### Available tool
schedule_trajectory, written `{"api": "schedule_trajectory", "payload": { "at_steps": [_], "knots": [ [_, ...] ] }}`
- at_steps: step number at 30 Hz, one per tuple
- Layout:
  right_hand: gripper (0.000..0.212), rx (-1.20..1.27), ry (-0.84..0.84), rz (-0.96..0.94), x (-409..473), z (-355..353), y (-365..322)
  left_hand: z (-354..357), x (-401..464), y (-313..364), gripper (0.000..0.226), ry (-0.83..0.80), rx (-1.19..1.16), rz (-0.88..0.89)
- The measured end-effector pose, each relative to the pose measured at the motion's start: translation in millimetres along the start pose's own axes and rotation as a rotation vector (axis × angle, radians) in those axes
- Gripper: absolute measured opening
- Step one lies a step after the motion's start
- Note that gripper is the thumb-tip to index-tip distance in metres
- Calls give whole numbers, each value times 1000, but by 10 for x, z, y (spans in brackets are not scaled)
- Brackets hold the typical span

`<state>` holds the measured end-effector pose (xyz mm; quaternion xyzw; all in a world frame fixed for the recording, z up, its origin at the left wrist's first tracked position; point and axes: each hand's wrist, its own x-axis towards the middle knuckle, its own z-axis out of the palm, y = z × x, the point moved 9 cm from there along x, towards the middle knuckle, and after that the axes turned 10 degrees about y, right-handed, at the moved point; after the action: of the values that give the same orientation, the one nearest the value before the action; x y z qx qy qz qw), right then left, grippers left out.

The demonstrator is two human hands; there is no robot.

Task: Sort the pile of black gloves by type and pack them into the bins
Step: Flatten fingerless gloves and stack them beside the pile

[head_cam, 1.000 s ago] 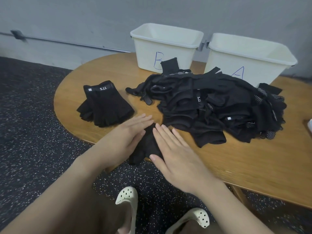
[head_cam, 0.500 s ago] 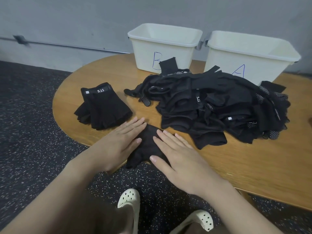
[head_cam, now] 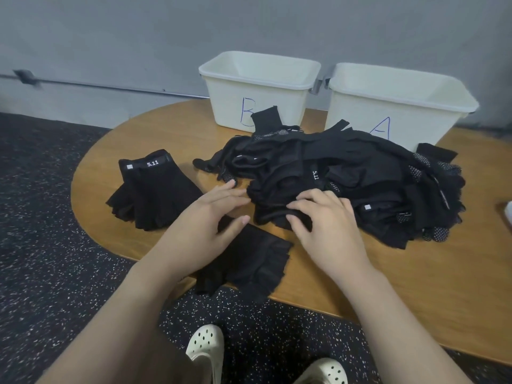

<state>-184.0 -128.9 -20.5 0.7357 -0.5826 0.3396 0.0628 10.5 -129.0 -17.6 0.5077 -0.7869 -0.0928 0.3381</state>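
The pile of black gloves lies in the middle of the wooden surface, just in front of the two bins. Half a second ago both hands lay flat on a single fingerless glove at the near edge; now they have left it and moved up to the pile. That glove lies flattened, its finger ends hanging slightly over the edge. I judge it laid out as done, and the next glove is being picked.

The right hand has its fingers curled into the near edge of the pile, pinching a fold of black fabric. The left hand hovers beside it with fingers loosely spread, holding nothing, its thumb over the flattened glove's cuff end.

Counted: two white bins, bin B on the left and bin A on the right, both showing no gloves inside from this angle. One sorted stack of fingerless gloves marked 5.11 sits well left of the pile; how many it holds cannot be told. The pile's own count is also unclear, though it mixes plain 5.11 gloves with dotted-grip ones. Packing has not begun.
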Motion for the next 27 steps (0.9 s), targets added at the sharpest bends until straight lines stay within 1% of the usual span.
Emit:
{"api": "schedule_trajectory", "payload": {
  "at_steps": [2, 4, 9, 12, 15, 16, 18, 20, 22, 24, 27],
  "knots": [
    [9, 51, 57, -5, 27, -55, 0, 49, 21, 44, 48, -4, 16, 23],
    [6, 95, 112, -3, 41, -120, -10, 36, 57, 130, 53, 26, 31, 61],
    [11, 222, 225, -8, 82, -285, -65, 37, 174, 392, 57, 82, 87, 174],
    [11, 339, 237, 10, 91, -319, -102, 109, 195, 414, 47, 110, 62, 144],
    [9, 497, 203, 61, 86, -321, -93, 54, 214, 430, 31, 204, -7, 122],
    [12, 550, 173, 84, 87, -317, -82, 22, 218, 423, 27, 233, -46, 112],
    [26, 632, 79, 167, 81, -277, -35, -49, 212, 385, 21, 274, -157, 66],
    [31, 670, 16, 234, 67, -221, 28, -143, 181, 328, 19, 321, -275, -8],
    [26, 678, 24, 276, 77, -204, 103, -228, 158, 260, 16, 357, -420, -112],
    [16, 699, 57, 296, 106, -224, 164, -283, 136, 185, 12, 382, -554, -210],
    [7, 815, 55, 372, 134, -253, 218, -300, 92, 99, 16, 360, -686, -311]
  ]
}}
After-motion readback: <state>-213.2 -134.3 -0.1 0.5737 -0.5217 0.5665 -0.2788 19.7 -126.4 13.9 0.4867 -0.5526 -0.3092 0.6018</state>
